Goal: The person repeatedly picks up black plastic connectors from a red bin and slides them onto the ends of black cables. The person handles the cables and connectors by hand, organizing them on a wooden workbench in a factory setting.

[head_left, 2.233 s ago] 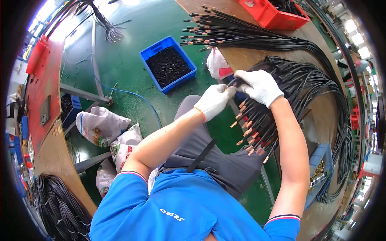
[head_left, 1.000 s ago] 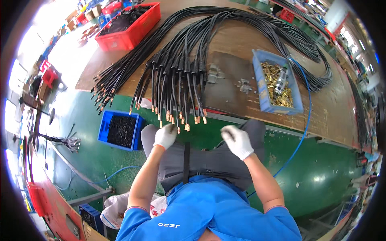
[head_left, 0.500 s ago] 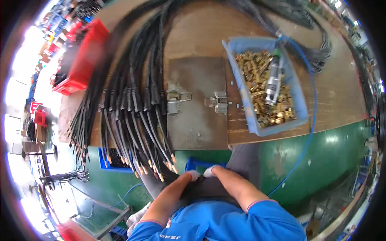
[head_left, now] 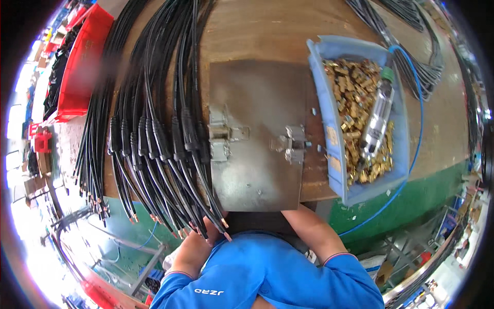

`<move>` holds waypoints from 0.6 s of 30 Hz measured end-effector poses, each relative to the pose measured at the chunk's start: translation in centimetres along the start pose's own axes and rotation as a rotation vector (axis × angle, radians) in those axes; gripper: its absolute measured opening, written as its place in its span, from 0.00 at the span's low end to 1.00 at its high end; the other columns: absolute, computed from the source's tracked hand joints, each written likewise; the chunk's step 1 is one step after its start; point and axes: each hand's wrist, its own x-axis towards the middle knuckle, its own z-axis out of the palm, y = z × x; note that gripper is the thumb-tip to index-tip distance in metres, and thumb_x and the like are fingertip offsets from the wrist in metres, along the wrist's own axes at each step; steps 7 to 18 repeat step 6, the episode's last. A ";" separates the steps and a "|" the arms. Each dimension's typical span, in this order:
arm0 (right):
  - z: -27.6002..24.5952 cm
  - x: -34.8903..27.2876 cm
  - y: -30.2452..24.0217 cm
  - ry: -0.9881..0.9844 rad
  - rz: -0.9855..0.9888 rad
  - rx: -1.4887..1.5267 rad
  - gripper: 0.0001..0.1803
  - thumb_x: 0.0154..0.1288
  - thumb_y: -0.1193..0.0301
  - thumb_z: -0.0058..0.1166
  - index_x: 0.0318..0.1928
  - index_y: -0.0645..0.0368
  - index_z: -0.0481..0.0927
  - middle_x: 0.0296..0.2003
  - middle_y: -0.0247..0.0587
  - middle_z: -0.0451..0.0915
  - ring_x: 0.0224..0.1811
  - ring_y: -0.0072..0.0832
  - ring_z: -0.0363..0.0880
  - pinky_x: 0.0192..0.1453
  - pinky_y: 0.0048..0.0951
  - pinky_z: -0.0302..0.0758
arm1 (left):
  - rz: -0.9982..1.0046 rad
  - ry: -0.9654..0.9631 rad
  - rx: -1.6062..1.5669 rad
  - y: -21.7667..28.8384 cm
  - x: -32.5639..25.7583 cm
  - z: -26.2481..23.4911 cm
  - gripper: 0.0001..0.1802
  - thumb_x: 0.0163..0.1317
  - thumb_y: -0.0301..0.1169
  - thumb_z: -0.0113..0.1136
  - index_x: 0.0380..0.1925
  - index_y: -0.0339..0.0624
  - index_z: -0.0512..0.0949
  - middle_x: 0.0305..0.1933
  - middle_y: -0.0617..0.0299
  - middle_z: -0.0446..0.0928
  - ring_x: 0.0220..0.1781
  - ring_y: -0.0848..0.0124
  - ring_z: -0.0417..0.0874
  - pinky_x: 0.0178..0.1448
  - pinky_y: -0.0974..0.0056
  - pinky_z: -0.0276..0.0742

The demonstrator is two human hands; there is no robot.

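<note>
Both my hands are hidden beneath the near edge of the bench; only my left forearm [head_left: 198,248] and right forearm [head_left: 315,232] show. Above them lies a dark metal plate [head_left: 252,180] with a left metal fixture [head_left: 222,135] and a right metal fixture [head_left: 294,144] facing each other. Just left of the plate, a bundle of black cables [head_left: 149,139] hangs over the edge, its bare copper ends reaching down to my left arm. To the right stands a light blue bin [head_left: 335,159] full of brass connectors [head_left: 352,98]. A silver air screwdriver [head_left: 378,121] with a green end rests on them.
A blue air hose [head_left: 419,129] curves around the bin and down past the bench edge. Grey cables [head_left: 427,72] lie at the far right. At the far left, a red bin [head_left: 85,67] stands beside thinner black cables [head_left: 92,154].
My hands, earlier visible near my lap above a blue crate, have gone out of sight under the bench edge. My view has moved in closer to the bench.
</note>
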 end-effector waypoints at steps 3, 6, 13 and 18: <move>-5.6 -8.7 -3.9 0.507 -0.289 -0.094 0.10 0.68 0.60 0.67 0.41 0.51 0.90 0.42 0.47 0.89 0.46 0.48 0.88 0.53 0.51 0.80 | 0.052 0.196 0.068 1.4 1.3 -0.7 0.19 0.64 0.42 0.65 0.52 0.46 0.88 0.50 0.47 0.88 0.58 0.52 0.88 0.73 0.49 0.73; -11.6 -16.2 -9.5 0.756 -0.612 0.111 0.04 0.67 0.68 0.66 0.38 0.53 0.89 0.35 0.49 0.88 0.40 0.51 0.88 0.50 0.45 0.82 | 0.074 0.363 0.137 3.3 0.5 -0.9 0.19 0.64 0.42 0.66 0.52 0.47 0.88 0.49 0.47 0.88 0.59 0.53 0.87 0.76 0.49 0.71; -11.6 -16.2 -9.5 0.756 -0.612 0.111 0.04 0.67 0.68 0.66 0.38 0.53 0.89 0.35 0.49 0.88 0.40 0.51 0.88 0.50 0.45 0.82 | 0.074 0.363 0.137 3.3 0.5 -0.9 0.19 0.64 0.42 0.66 0.52 0.47 0.88 0.49 0.47 0.88 0.59 0.53 0.87 0.76 0.49 0.71; -11.6 -16.2 -9.5 0.756 -0.612 0.111 0.04 0.67 0.68 0.66 0.38 0.53 0.89 0.35 0.49 0.88 0.40 0.51 0.88 0.50 0.45 0.82 | 0.074 0.363 0.137 3.3 0.5 -0.9 0.19 0.64 0.42 0.66 0.52 0.47 0.88 0.49 0.47 0.88 0.59 0.53 0.87 0.76 0.49 0.71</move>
